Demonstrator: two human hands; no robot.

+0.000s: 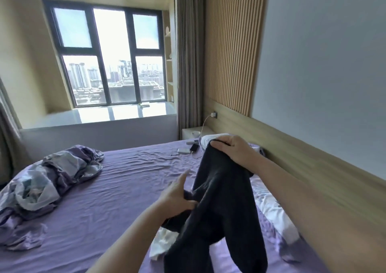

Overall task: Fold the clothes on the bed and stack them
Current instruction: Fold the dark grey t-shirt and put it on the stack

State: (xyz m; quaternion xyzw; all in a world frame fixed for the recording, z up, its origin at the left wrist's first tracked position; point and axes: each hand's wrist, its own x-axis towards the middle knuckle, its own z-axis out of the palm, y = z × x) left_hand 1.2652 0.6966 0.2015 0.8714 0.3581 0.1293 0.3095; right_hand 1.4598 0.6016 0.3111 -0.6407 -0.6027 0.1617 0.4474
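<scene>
Right hand (234, 150) raised over the far side of the bed (117, 181), fingers (221, 142) curled over the top edge of a dark garment (217, 206) and closed on it. Left hand (177, 197) lower and nearer, thumb and fingers pinching a fold of the same cloth at its left edge; index finger sticks out straight, not part of the grip.

Garment hangs between the two hands, lifted clear at the top, lower end split into two hanging parts, so probably trousers, though the blur leaves that unsure. Lower part drapes over a white piece of clothing (161, 245) lying on the purple sheet.

Step in hand, as I judge it: opening the garment out to find its shape before folding. To do it well:
- shift both grips to matching corners of the top edge
- give a shake so the two parts hang side by side
- lay it flat on the open sheet to the left, away from the white piece, before making the first fold

Further out: crumpled patterned bedding (54, 176) at left, well apart. Phone (194, 147) and cable near the head of the bed, beyond the right hand; keep the cloth off them.
</scene>
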